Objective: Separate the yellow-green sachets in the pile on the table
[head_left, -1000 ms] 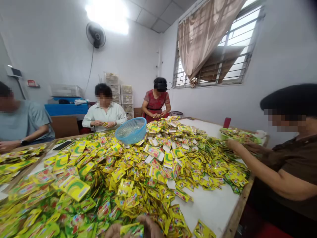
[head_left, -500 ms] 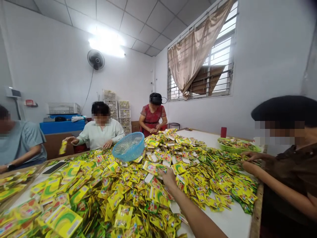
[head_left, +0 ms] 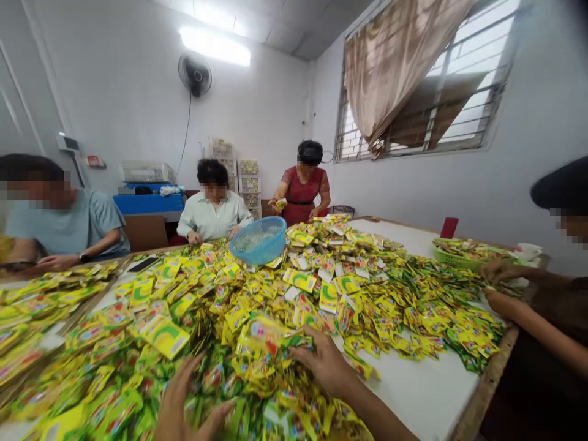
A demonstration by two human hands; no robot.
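Observation:
A big heap of small yellow and green sachets [head_left: 257,318] covers a white table [head_left: 413,392]. My right hand [head_left: 324,361] lies on the near side of the heap, its fingers curled over a bunch of sachets. My left hand [head_left: 188,404] rests low in the pile at the bottom edge, fingers spread apart among the packets. A blue plastic basket [head_left: 260,240] sits tilted on top of the heap farther back.
A person at the right reaches both hands [head_left: 496,285] into the sachets near a green basket [head_left: 454,254]. Three more people work at the left and far sides. A phone [head_left: 143,264] lies on the table. A red cup [head_left: 449,227] stands by the wall.
My right hand has pulled back from the middle of the heap to its near side, dragging sachets with it. My left hand has come into view. The camera tilted down.

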